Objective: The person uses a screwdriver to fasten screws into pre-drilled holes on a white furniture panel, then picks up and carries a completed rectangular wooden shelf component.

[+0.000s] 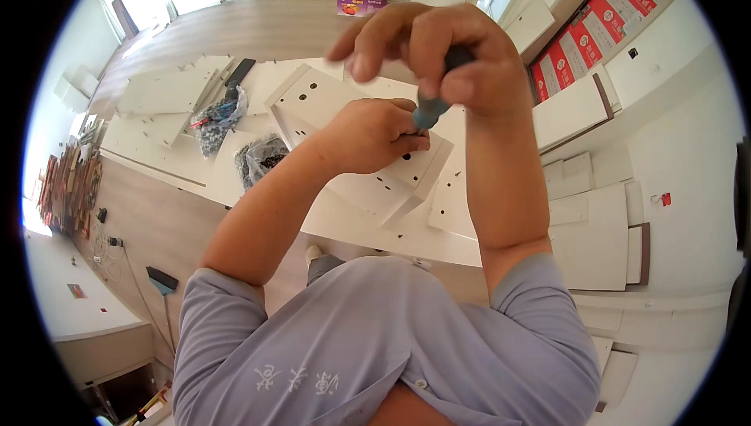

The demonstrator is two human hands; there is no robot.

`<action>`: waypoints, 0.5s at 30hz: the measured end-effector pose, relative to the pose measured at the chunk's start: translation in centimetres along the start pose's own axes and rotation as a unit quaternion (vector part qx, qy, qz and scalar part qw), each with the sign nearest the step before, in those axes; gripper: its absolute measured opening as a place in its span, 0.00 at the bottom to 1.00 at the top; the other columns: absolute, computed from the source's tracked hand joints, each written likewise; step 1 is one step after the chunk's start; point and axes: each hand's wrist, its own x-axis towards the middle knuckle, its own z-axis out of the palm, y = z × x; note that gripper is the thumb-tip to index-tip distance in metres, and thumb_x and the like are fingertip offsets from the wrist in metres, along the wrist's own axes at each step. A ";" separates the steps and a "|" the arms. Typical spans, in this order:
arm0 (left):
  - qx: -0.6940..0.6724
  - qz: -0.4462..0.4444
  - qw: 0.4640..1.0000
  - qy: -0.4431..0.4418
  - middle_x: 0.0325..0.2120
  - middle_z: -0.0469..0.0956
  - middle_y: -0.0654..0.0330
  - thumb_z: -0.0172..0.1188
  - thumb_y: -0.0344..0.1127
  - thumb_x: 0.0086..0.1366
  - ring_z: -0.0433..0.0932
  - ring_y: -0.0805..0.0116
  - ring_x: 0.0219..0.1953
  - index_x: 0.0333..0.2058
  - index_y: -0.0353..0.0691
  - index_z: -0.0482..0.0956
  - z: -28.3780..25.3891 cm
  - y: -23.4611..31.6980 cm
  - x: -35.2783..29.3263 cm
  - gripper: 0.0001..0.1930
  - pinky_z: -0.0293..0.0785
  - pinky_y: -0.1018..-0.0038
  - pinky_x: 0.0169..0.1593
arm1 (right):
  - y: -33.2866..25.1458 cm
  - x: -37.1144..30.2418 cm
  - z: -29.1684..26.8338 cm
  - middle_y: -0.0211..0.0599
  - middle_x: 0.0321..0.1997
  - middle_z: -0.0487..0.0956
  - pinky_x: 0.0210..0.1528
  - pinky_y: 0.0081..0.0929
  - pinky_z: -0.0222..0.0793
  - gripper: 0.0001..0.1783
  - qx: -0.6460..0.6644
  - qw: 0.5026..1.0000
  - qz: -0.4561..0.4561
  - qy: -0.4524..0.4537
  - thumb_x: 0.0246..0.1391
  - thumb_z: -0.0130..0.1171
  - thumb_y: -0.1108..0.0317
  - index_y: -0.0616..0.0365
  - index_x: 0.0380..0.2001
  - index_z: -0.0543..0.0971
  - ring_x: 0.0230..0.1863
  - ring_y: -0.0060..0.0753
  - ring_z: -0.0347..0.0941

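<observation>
A screwdriver [429, 111] with a teal and black handle points down at a white cabinet box with pre-drilled holes [322, 107]. Its handle is gripped by my right hand [461, 54], mostly between thumb and index finger, while the other fingers are lifted and slightly blurred. My left hand [371, 135] is closed over the box, its fingertips pinched at the lower end of the screwdriver. What those fingertips hold is hidden. Several dark holes and round fittings show on the box's panels.
Under the box lie large white panels [160, 143]. Plastic bags of hardware, one [215, 125] and another [262, 156], rest to the left. A purple carton [362, 2] stands on the far floor. White boards [587, 230] lean at right. A broom [163, 281] and stacked wood strips [70, 187] are at left.
</observation>
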 end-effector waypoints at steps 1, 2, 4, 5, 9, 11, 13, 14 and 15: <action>0.014 -0.009 1.000 -0.013 0.39 0.82 0.62 0.62 0.43 0.70 0.81 0.56 0.41 0.36 0.44 0.86 -0.3 0.2 0.0 0.10 0.76 0.60 0.45 | 0.8 0.2 -0.6 0.47 0.37 0.81 0.44 0.44 0.80 0.12 0.090 0.996 0.009 -0.028 0.60 0.65 0.63 0.61 0.35 0.79 0.41 0.48 0.82; 0.031 0.019 0.999 0.001 0.39 0.82 0.61 0.63 0.43 0.70 0.82 0.57 0.42 0.38 0.46 0.86 0.4 -1.1 0.0 0.09 0.77 0.58 0.44 | 1.4 0.4 -1.1 0.46 0.34 0.80 0.40 0.41 0.80 0.13 0.176 0.983 0.023 -0.055 0.60 0.64 0.60 0.60 0.33 0.77 0.35 0.45 0.81; 0.017 0.054 0.998 0.038 0.39 0.82 0.61 0.63 0.43 0.70 0.82 0.56 0.41 0.38 0.46 0.85 0.5 -1.4 -0.3 0.09 0.77 0.58 0.43 | 1.4 -0.4 -1.3 0.43 0.30 0.79 0.30 0.33 0.76 0.13 0.188 0.978 0.085 -0.030 0.62 0.63 0.60 0.61 0.36 0.77 0.27 0.36 0.77; 0.009 0.072 0.996 0.055 0.39 0.82 0.61 0.63 0.43 0.70 0.82 0.56 0.41 0.38 0.45 0.85 0.6 -1.4 -0.4 0.09 0.77 0.58 0.42 | 1.3 -0.8 -1.0 0.42 0.28 0.78 0.25 0.29 0.74 0.14 0.193 0.974 0.116 -0.016 0.62 0.63 0.60 0.61 0.37 0.77 0.22 0.31 0.75; 0.090 0.020 0.996 -0.007 0.36 0.81 0.60 0.59 0.43 0.72 0.82 0.53 0.35 0.35 0.43 0.82 -0.7 0.2 -0.2 0.11 0.78 0.57 0.39 | 0.3 -1.1 3.3 0.36 0.24 0.75 0.17 0.22 0.63 0.13 -0.163 0.935 0.054 0.309 0.67 0.58 0.61 0.62 0.41 0.77 0.17 0.22 0.66; 0.074 0.022 0.997 0.021 0.36 0.81 0.60 0.60 0.41 0.71 0.82 0.54 0.34 0.34 0.41 0.81 0.3 -0.4 -0.4 0.11 0.78 0.57 0.37 | 0.4 -0.9 4.8 0.35 0.24 0.74 0.18 0.22 0.63 0.13 -0.292 0.852 0.062 0.431 0.69 0.56 0.59 0.61 0.41 0.76 0.18 0.22 0.67; 0.071 0.032 0.996 0.035 0.36 0.81 0.60 0.60 0.41 0.71 0.82 0.55 0.34 0.35 0.41 0.81 0.6 -0.7 -0.2 0.10 0.78 0.58 0.37 | 0.6 -0.4 5.5 0.34 0.25 0.74 0.18 0.23 0.64 0.13 -0.417 0.743 0.054 0.521 0.70 0.56 0.59 0.60 0.40 0.75 0.18 0.23 0.67; 0.075 0.034 0.996 0.032 0.36 0.81 0.61 0.59 0.40 0.71 0.82 0.55 0.34 0.36 0.41 0.81 0.7 -0.9 -0.4 0.10 0.78 0.58 0.37 | 1.0 -0.2 5.9 0.34 0.25 0.74 0.19 0.23 0.64 0.13 -0.437 0.726 0.051 0.529 0.70 0.55 0.59 0.60 0.41 0.75 0.19 0.23 0.68; 0.079 0.040 0.996 0.030 0.35 0.81 0.61 0.59 0.40 0.72 0.82 0.55 0.34 0.37 0.41 0.80 0.7 -1.0 -0.3 0.10 0.78 0.58 0.37 | 1.2 0.2 6.0 0.32 0.23 0.74 0.18 0.22 0.62 0.12 -0.441 0.718 0.045 0.537 0.70 0.56 0.61 0.61 0.40 0.75 0.18 0.21 0.67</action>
